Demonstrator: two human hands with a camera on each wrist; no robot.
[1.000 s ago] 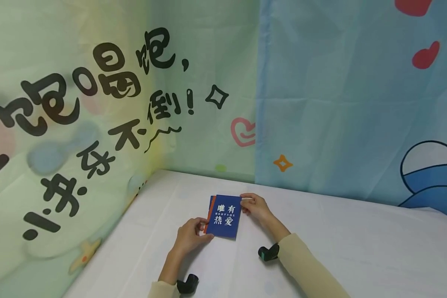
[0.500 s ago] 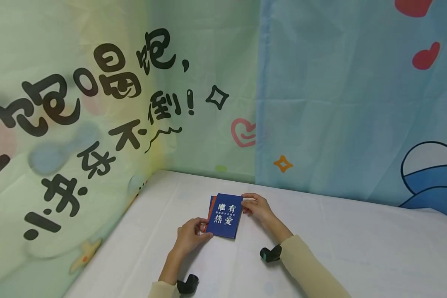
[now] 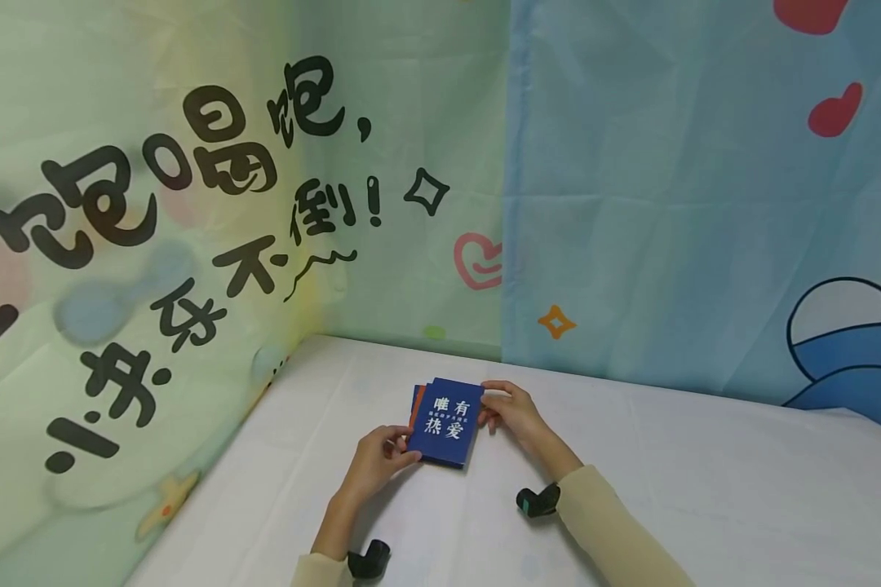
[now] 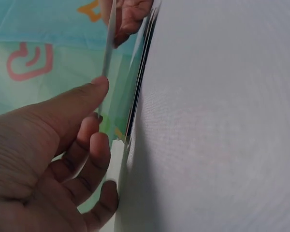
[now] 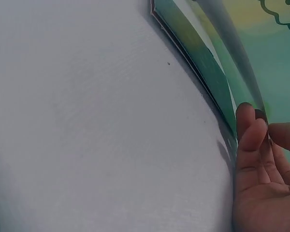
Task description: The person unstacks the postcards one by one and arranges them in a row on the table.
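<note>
Dark-blue rectangular card w/ white lettering: L hand pinched near-left corner, R hand pinched far-right corner, prob. to steady it above orange-and-blue flat stack.

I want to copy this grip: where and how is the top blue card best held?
Probably by opposite corners: the left hand coming from the left to the near one, the right hand from the right to the far one. The top blue card is thin, and a gap separates it from the stack below, leaving room to pinch.
</note>
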